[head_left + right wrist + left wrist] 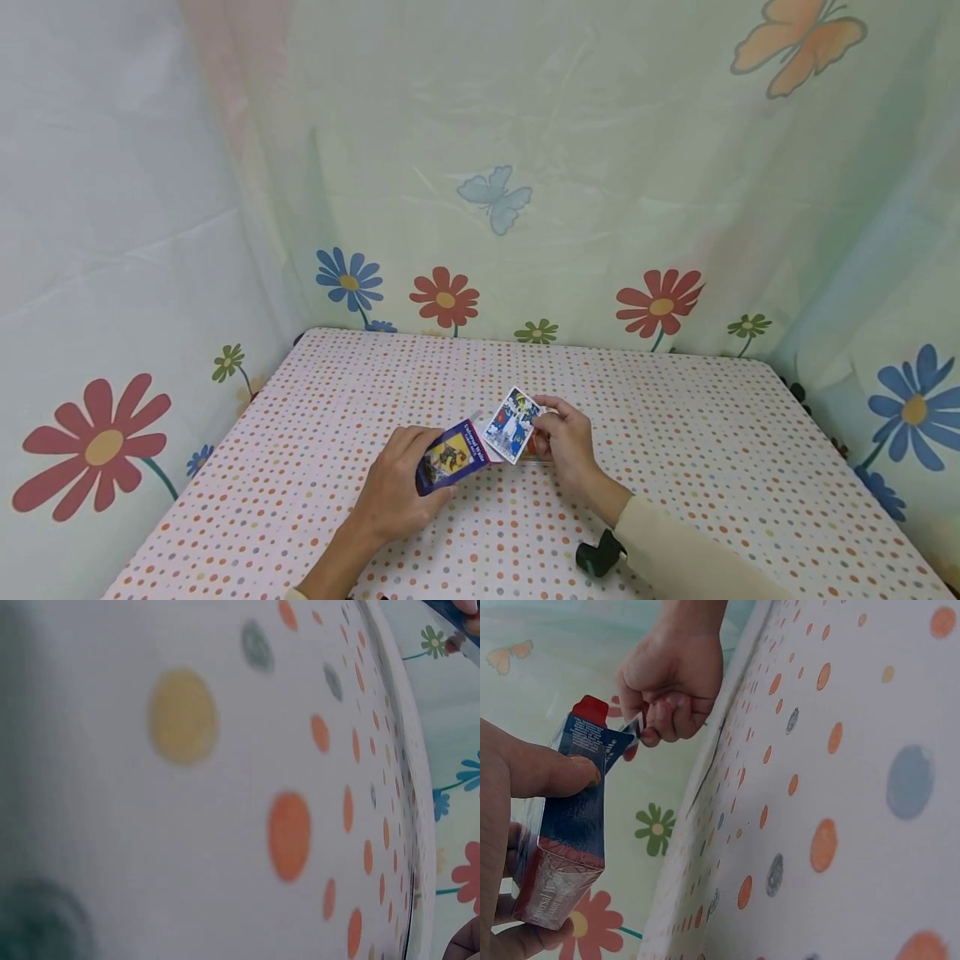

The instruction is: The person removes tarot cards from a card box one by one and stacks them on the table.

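Nearest, at five o'clock from the card (513, 425), taking twelve as straight ahead: a dark thing (598, 553) just beside the right sleeve (682, 546). Cannot tell whether lying on the worktop (750, 467) or fastened at the wrist.

Next, at eight o'clock from the card: the left grip (397, 487), clamped round a blue box (452, 457), with the thumb on the near side and fingers over the far one. Held by the sides, probably to leave the open end unblocked. Seemingly raised above the worktop and aimed open end first toward two o'clock, presumably to face the card. In the left wrist view, a red flap (590, 710) sticking out from the box's end.

Between three and four o'clock from the card: the right grip (568, 442), clamped on the card, pinching along the right-hand edge, likely to keep most of the picture uncovered and the lower left end free. Overlapping the box's open end there in the head view; cannot tell whether touching or just in front.

Farther out, beyond the spotted worktop: a cloth backdrop (375, 167), perhaps hung to screen the surroundings, with a blue butterfly (497, 198) near twelve and a red flower (660, 307) near two.
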A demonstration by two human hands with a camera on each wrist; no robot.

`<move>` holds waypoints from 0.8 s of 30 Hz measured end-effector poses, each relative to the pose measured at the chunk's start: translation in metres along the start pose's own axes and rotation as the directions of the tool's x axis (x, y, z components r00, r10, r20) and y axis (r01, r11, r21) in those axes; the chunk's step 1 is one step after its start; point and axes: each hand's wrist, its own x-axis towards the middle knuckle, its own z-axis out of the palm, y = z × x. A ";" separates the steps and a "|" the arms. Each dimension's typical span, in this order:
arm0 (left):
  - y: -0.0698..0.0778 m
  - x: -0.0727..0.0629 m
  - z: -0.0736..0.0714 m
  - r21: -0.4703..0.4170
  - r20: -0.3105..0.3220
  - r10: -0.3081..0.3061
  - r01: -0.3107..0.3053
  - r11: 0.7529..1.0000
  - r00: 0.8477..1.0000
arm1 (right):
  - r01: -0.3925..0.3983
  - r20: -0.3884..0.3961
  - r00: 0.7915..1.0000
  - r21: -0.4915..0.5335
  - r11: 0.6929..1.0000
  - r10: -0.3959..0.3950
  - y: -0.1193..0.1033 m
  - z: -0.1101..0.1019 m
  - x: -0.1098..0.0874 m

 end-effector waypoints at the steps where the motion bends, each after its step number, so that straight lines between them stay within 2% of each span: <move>1: 0.000 0.000 0.000 0.001 -0.002 0.002 -0.002 1.000 1.000 | -0.002 -0.005 1.000 -0.007 1.000 0.002 0.000 -0.001 0.002; 7: 0.000 0.001 0.000 -0.011 -0.003 0.000 0.000 1.000 1.000 | 0.019 -0.035 0.999 -0.077 0.997 -0.022 0.003 -0.004 0.012; 12: -0.001 0.002 -0.001 -0.027 0.003 -0.004 0.004 1.000 1.000 | 0.019 -0.019 1.000 -0.247 0.969 -0.025 0.000 -0.011 0.024; 17: -0.001 0.002 -0.002 -0.028 0.000 -0.008 0.008 1.000 1.000 | 0.002 0.010 1.000 -0.413 0.911 0.003 -0.005 -0.016 0.034; 20: -0.001 0.001 -0.002 -0.025 0.011 -0.011 0.011 1.000 1.000 | 0.004 0.017 1.000 -0.521 0.853 0.006 -0.005 -0.018 0.038; 24: -0.001 0.001 -0.002 -0.028 0.015 -0.005 0.005 1.000 1.000 | 0.052 0.056 0.998 -0.636 0.770 -0.021 -0.003 -0.020 0.042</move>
